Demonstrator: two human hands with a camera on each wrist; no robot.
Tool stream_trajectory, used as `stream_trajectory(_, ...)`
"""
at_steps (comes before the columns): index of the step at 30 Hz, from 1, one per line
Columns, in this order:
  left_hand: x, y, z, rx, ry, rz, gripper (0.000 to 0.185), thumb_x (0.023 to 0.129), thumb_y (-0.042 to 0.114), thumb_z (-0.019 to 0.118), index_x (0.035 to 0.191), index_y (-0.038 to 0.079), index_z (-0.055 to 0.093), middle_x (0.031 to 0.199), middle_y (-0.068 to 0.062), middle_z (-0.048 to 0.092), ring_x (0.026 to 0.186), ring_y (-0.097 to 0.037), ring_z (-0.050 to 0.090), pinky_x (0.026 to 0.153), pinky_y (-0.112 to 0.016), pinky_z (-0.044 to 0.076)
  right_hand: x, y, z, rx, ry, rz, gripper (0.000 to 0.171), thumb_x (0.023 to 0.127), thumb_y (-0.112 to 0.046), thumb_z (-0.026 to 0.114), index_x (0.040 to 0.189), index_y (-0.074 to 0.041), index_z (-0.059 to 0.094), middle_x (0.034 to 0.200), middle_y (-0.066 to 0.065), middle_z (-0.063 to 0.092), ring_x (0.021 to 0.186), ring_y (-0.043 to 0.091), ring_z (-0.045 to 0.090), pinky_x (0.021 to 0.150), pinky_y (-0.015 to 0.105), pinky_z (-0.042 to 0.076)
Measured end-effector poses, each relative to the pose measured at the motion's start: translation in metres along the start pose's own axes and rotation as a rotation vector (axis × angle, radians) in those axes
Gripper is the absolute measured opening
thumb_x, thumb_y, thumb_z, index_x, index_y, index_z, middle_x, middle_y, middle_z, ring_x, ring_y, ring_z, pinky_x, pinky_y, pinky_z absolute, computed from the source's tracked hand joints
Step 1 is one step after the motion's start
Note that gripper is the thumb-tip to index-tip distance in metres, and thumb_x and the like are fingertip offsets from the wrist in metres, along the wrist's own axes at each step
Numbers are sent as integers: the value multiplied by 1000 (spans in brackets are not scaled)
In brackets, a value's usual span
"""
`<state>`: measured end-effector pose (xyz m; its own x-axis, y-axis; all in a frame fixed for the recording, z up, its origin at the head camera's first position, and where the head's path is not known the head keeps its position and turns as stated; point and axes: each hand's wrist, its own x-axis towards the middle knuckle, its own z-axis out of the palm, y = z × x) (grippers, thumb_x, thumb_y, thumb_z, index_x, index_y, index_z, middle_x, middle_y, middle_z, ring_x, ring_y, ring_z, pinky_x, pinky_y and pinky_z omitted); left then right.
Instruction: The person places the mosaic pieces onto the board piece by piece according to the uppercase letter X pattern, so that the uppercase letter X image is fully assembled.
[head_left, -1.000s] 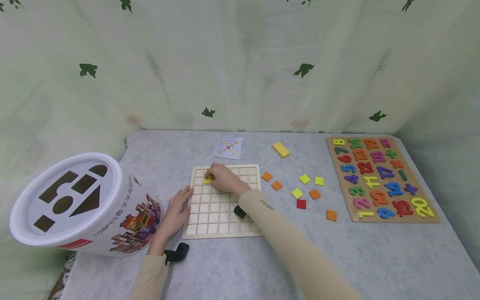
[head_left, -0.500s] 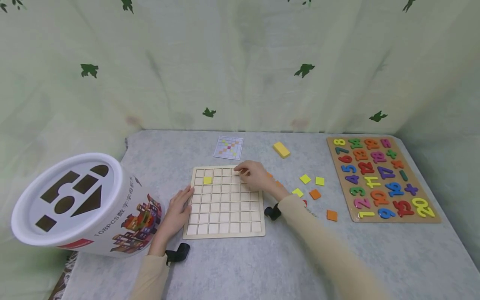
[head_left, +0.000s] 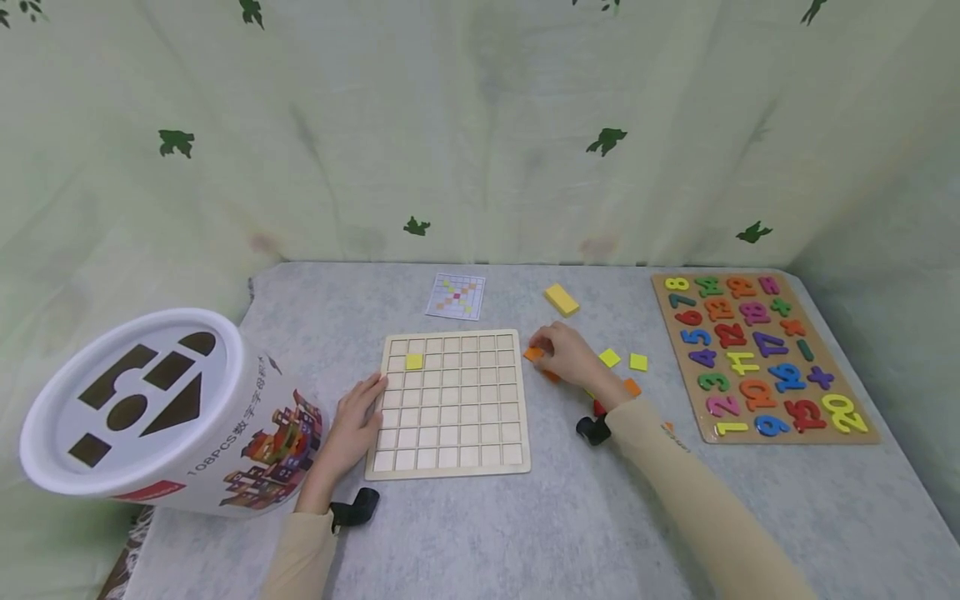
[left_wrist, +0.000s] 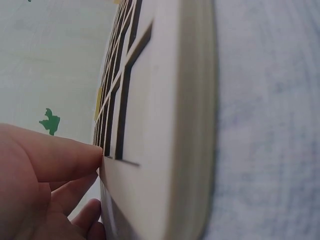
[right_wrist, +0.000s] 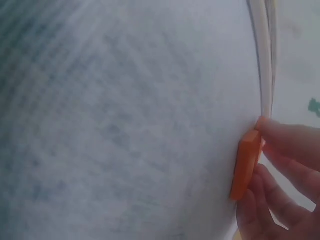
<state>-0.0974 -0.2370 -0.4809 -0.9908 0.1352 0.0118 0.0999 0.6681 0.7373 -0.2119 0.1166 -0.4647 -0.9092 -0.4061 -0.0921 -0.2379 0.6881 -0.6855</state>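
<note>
My left hand (head_left: 358, 423) lies along the left edge of the wooden grid board (head_left: 450, 476); in the left wrist view a fingertip touches the rim and the fingers are mostly straight. One yellow tile (head_left: 414, 362) sits in a cell at the board's upper left. Right of the board, my right hand (head_left: 567, 354) has its curled fingertips at an orange square tile (head_left: 533, 354) on the table and pinches it. A second orange tile (right_wrist: 246, 165) lies just in front of those fingers in the right wrist view, partly hidden under the hand in the head view.
Loose yellow tiles (head_left: 638, 362), orange ones and a red tile (head_left: 598, 408) lie beside the right forearm. A pattern card (head_left: 456, 297) and a yellow block (head_left: 562, 300) are at the back. A number puzzle board (head_left: 787, 440) stands right, a large white tub (head_left: 247, 433) left.
My right hand has left the yellow tile in its cell and moved right, off the board, to the orange tile. The left hand stays at the board's edge.
</note>
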Motion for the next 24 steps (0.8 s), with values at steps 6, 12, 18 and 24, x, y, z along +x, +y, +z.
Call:
stream_trajectory(6,1,-1,0,1,-12,-15,50,96,-2,44,145,-6,34,153,-22,23,140,-44,9,106,-64,12,4,-1,1,2,31,-31,19,83,-1,67,102,-4,65,97,7,59,86,22,53,77,34,47)
stream_trajectory(12,0,-2,0,7,-11,-11,50,96,-3,44,145,-7,34,153,-22,23,139,-44,10,106,-64,12,10,-12,8,26,30,-156,19,83,0,67,101,-4,66,98,6,61,89,20,55,79,34,47)
stream_trajectory(18,0,-1,0,10,-3,9,49,96,-3,46,144,-7,35,152,-24,24,138,-45,11,106,-64,13,22,-31,22,12,-32,-208,21,82,3,65,101,-5,68,94,2,60,86,17,54,78,30,47)
stream_trajectory(24,-1,-1,1,9,1,9,49,95,-4,46,144,-7,36,152,-24,25,139,-45,11,106,-64,13,31,-46,33,-100,-67,-213,23,81,6,63,98,-7,70,91,-1,59,86,16,53,79,28,46)
